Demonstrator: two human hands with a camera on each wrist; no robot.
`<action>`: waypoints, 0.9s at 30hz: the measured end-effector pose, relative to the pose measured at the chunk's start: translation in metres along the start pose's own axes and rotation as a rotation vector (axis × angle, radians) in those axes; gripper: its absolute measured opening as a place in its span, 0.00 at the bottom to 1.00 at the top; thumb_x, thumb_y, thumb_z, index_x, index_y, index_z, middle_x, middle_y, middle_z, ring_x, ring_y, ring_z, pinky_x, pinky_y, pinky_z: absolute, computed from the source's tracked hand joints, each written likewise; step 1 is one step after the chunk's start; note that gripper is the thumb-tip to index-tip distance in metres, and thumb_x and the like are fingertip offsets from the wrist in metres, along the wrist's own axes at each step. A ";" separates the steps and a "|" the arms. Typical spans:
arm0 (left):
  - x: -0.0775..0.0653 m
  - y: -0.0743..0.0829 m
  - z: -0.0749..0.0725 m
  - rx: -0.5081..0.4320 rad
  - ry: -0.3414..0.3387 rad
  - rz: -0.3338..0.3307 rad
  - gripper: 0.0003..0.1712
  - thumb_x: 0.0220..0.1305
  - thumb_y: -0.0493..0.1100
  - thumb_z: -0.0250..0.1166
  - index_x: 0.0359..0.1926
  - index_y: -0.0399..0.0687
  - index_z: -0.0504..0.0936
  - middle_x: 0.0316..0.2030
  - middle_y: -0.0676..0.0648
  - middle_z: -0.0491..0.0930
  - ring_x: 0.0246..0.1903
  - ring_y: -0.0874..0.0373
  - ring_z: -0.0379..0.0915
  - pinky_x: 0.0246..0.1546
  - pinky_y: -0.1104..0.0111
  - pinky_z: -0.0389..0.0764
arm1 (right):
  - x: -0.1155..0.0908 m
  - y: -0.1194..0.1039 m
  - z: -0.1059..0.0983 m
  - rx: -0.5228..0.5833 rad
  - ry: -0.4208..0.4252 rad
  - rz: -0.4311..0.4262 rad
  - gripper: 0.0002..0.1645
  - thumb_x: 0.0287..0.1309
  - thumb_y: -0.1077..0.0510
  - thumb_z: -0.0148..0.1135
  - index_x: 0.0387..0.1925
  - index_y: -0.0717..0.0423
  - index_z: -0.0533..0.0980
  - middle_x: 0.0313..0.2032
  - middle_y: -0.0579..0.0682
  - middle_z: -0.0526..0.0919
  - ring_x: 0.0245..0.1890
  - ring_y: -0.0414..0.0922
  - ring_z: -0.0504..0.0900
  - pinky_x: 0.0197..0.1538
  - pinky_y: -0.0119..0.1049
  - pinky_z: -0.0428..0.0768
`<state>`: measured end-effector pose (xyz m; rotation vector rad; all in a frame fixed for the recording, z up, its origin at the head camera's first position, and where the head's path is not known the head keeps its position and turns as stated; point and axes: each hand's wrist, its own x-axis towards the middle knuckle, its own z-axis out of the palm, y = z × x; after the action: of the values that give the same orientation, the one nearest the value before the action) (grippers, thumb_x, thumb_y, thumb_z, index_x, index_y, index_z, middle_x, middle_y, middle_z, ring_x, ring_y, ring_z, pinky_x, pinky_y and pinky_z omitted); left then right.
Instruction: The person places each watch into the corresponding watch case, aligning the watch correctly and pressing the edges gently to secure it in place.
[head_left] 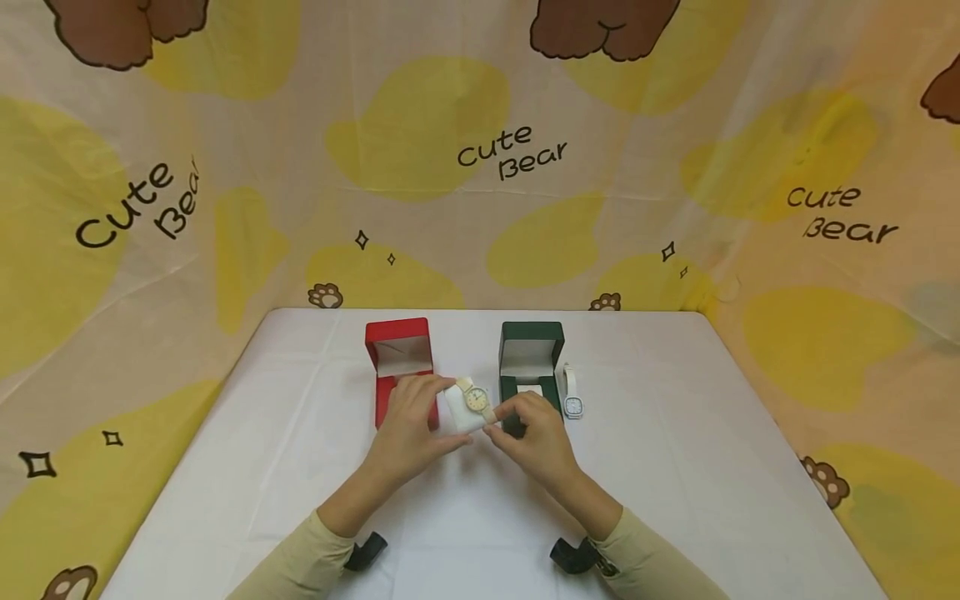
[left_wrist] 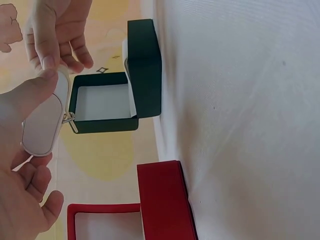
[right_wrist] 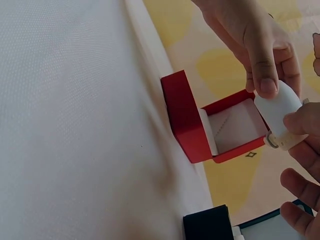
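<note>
My left hand [head_left: 405, 429] holds a white watch cushion [head_left: 455, 408] between thumb and fingers, above the table between two boxes. Round the cushion goes a wristwatch [head_left: 476, 400] with a round dial and a cream strap. At the strap's lower end, the thumb and index finger of my right hand [head_left: 546, 442] pinch it. The strap's buckle [right_wrist: 271, 140] shows in the right wrist view, beside the cushion's rounded side [right_wrist: 278, 106]. Partly behind my left hand stands the open red watch box [head_left: 397, 332]. The open green watch box [head_left: 531, 337] is partly behind my right hand.
A second watch [head_left: 573, 406], with a white strap and squarish face, lies right of the green box. A white cloth covers the table [head_left: 675, 400]. Behind and beside it hangs a yellow printed curtain [head_left: 420, 125].
</note>
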<state>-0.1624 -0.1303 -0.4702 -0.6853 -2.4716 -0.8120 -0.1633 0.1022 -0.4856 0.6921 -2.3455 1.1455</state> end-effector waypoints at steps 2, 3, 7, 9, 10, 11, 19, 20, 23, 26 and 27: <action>-0.001 0.000 0.000 0.001 0.004 -0.012 0.48 0.38 0.55 0.88 0.61 0.48 0.76 0.56 0.48 0.78 0.58 0.52 0.68 0.60 0.51 0.72 | -0.001 -0.001 0.001 -0.009 0.001 0.012 0.15 0.46 0.58 0.83 0.32 0.49 0.82 0.34 0.39 0.85 0.41 0.37 0.79 0.41 0.34 0.77; -0.001 0.000 0.000 -0.002 0.007 -0.015 0.48 0.38 0.54 0.88 0.62 0.49 0.76 0.56 0.49 0.78 0.58 0.51 0.68 0.60 0.51 0.72 | -0.001 -0.002 0.002 -0.014 0.004 0.014 0.15 0.46 0.59 0.83 0.32 0.49 0.82 0.34 0.40 0.85 0.40 0.37 0.79 0.41 0.34 0.77; -0.001 0.000 0.000 -0.002 0.023 -0.015 0.48 0.38 0.55 0.88 0.61 0.48 0.77 0.56 0.48 0.79 0.57 0.51 0.69 0.59 0.51 0.72 | -0.002 -0.004 0.003 -0.035 0.020 0.009 0.15 0.46 0.60 0.82 0.32 0.49 0.82 0.34 0.40 0.85 0.39 0.38 0.80 0.40 0.34 0.77; -0.001 -0.001 0.000 -0.001 0.032 -0.013 0.48 0.38 0.54 0.88 0.61 0.47 0.77 0.55 0.48 0.79 0.57 0.51 0.69 0.58 0.51 0.72 | -0.002 -0.005 0.004 -0.040 0.029 0.005 0.15 0.46 0.60 0.82 0.32 0.49 0.82 0.33 0.41 0.85 0.38 0.40 0.80 0.39 0.34 0.77; -0.001 -0.001 0.001 0.002 0.035 -0.013 0.49 0.37 0.54 0.88 0.61 0.47 0.77 0.55 0.48 0.79 0.57 0.51 0.69 0.58 0.51 0.73 | -0.002 -0.006 0.004 -0.040 0.031 0.005 0.14 0.46 0.60 0.82 0.32 0.49 0.82 0.33 0.41 0.85 0.38 0.41 0.81 0.39 0.35 0.77; -0.001 -0.001 0.001 0.004 0.038 -0.015 0.49 0.37 0.54 0.88 0.61 0.46 0.77 0.55 0.48 0.80 0.56 0.51 0.69 0.58 0.51 0.73 | -0.002 -0.006 0.004 -0.037 0.033 0.006 0.14 0.46 0.59 0.82 0.33 0.49 0.82 0.34 0.41 0.85 0.37 0.41 0.81 0.38 0.35 0.77; -0.002 -0.002 0.001 0.000 0.046 -0.048 0.49 0.39 0.55 0.88 0.62 0.47 0.76 0.56 0.48 0.80 0.56 0.52 0.69 0.57 0.53 0.75 | -0.001 -0.006 0.006 0.027 0.023 -0.021 0.13 0.48 0.58 0.82 0.35 0.51 0.84 0.35 0.41 0.86 0.38 0.41 0.82 0.35 0.38 0.81; -0.002 -0.002 0.001 -0.003 0.049 -0.050 0.49 0.39 0.54 0.88 0.62 0.47 0.76 0.56 0.48 0.80 0.56 0.52 0.69 0.57 0.53 0.75 | -0.001 -0.005 0.005 0.030 0.019 -0.039 0.13 0.48 0.58 0.82 0.35 0.51 0.85 0.35 0.40 0.86 0.38 0.40 0.82 0.36 0.36 0.81; -0.001 -0.002 0.001 -0.015 0.058 -0.042 0.50 0.38 0.53 0.88 0.63 0.47 0.75 0.57 0.47 0.80 0.56 0.51 0.70 0.56 0.52 0.76 | 0.002 0.000 0.002 0.056 -0.007 -0.097 0.13 0.49 0.60 0.81 0.37 0.51 0.85 0.36 0.41 0.87 0.40 0.39 0.83 0.39 0.34 0.82; 0.000 -0.001 0.000 -0.041 0.043 -0.034 0.50 0.39 0.51 0.88 0.65 0.48 0.75 0.58 0.48 0.79 0.57 0.51 0.69 0.57 0.52 0.77 | 0.006 0.005 -0.005 0.086 -0.074 -0.137 0.13 0.50 0.60 0.80 0.38 0.50 0.85 0.38 0.40 0.87 0.42 0.38 0.83 0.44 0.34 0.83; 0.001 -0.001 -0.001 -0.051 0.031 -0.030 0.50 0.40 0.50 0.88 0.65 0.49 0.75 0.59 0.48 0.79 0.58 0.52 0.69 0.58 0.52 0.77 | 0.008 0.006 -0.008 0.088 -0.101 -0.139 0.13 0.50 0.60 0.80 0.39 0.49 0.85 0.39 0.40 0.87 0.44 0.38 0.83 0.46 0.35 0.83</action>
<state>-0.1635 -0.1315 -0.4700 -0.6503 -2.4462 -0.8925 -0.1718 0.1102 -0.4802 0.9492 -2.2979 1.1828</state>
